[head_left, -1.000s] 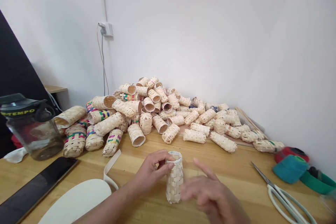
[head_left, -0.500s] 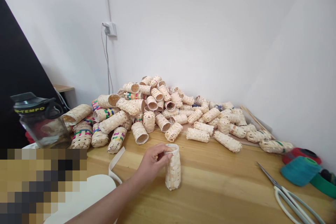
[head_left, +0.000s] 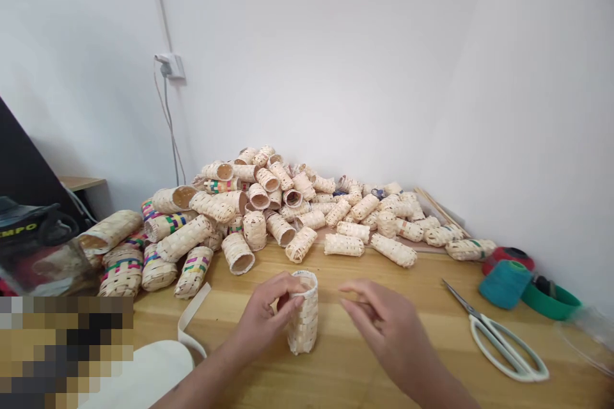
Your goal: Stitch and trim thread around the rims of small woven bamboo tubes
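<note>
**Small woven basket pinched at the rim, right hand poised alongside**

Here's the head view, the only one we have, and the action is at the near middle of the desk (head_left: 345, 377). The left hand (head_left: 268, 314) has a pale woven basket (head_left: 303, 327), thumb over the outside of the rim, fingers bunched at its left edge. That grip is closed on the basket, mouth up, nearly upright; whether the base rests on the wood, I can't tell.

Across the gap comes the right hand (head_left: 391, 326), off the basket, thumb and forefinger drawn into a narrow pinch. Anything between those tips? Nothing I can make out, and a fine thread could be lost at this size.

So, the step in hand, as I read it: handwork around that rim, the left steadying, the right working free. A move there calls for a firm hold below the mouth and a fine, precise pinch from the right.

Over to the right, scissors (head_left: 481, 321) lie on the desk, blades towards the pile, with a teal spool (head_left: 505, 285) just beyond. On the left, a pale strip (head_left: 189, 316) curls near a white rounded piece (head_left: 153, 367), partly masked by a blurred block. And behind, a great heap of woven baskets (head_left: 254, 231) against the wall!
</note>
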`<state>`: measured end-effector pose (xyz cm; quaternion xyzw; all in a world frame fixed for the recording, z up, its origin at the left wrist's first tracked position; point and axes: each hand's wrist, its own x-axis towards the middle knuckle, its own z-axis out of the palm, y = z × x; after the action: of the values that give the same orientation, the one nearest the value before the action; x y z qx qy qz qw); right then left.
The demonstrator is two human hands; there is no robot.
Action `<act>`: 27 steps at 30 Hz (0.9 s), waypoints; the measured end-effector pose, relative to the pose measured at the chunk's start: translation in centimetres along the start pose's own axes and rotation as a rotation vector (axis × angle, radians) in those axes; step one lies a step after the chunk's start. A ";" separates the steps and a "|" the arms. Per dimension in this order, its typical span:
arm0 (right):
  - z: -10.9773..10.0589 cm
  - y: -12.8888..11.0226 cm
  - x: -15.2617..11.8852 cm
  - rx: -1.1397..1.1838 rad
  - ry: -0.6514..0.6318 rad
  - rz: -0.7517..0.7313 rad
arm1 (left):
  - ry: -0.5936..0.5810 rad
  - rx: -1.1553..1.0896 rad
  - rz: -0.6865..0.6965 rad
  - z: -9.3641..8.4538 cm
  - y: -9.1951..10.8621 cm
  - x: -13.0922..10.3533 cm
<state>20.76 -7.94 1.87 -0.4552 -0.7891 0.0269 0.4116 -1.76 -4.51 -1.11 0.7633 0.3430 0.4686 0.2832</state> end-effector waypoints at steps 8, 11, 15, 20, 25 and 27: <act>5.2 0.7 2.2 0.209 -0.259 -0.121 | 0.022 -0.073 0.061 0.7 0.0 -0.2; 5.3 2.0 1.4 0.149 -0.161 -0.194 | -0.006 0.037 0.058 0.4 0.9 0.5; 4.7 3.7 1.3 -0.001 0.002 -0.200 | -0.101 0.377 0.024 -2.9 4.2 2.6; 3.8 5.2 1.7 -0.134 0.079 -0.211 | -0.227 0.652 -0.186 -9.7 5.6 2.1; 4.0 5.2 1.6 -0.153 0.055 -0.234 | -0.570 0.881 -0.307 -13.9 1.4 -2.6; 4.2 5.1 1.5 -0.157 0.046 -0.240 | -0.583 0.902 -0.333 -14.5 -0.5 -4.1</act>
<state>21.11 -2.46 -2.15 -0.3889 -0.8278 -0.0946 0.3931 -16.36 -5.80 2.17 0.8422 0.5328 -0.0060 0.0821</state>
